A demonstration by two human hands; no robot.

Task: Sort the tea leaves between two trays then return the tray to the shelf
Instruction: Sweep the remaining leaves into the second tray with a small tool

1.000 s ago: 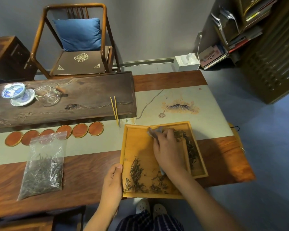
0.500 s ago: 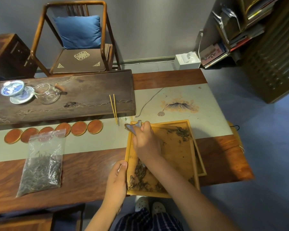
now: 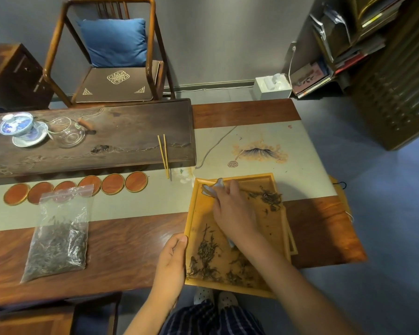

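A yellow wooden tray [image 3: 192,213] lies at the table's near edge, on top of a second yellow tray [image 3: 293,247] whose rim shows only along the right side. Dark tea leaves [image 3: 207,256] are heaped at the upper tray's near end. A smaller patch of leaves [image 3: 269,198] sits at its far right. My right hand [image 3: 232,211] is over the tray's far left part and grips a pale grey-blue scoop [image 3: 212,189], whose tip points at the far left corner. My left hand [image 3: 172,259] grips the tray's left rim near the front.
A clear bag of tea leaves [image 3: 58,238] lies to the left, with round orange coasters [image 3: 111,183] behind it. Bamboo tongs [image 3: 163,153], a gaiwan [image 3: 17,124] and a glass pitcher [image 3: 68,134] rest on the dark tea board [image 3: 131,131]. A shelf [image 3: 373,56] stands at the right, and a chair [image 3: 116,56] stands behind the table.
The upper tray has slid right over the second tray, covering most of it. My right hand with the scoop went from the trays' middle toward the far left corner.
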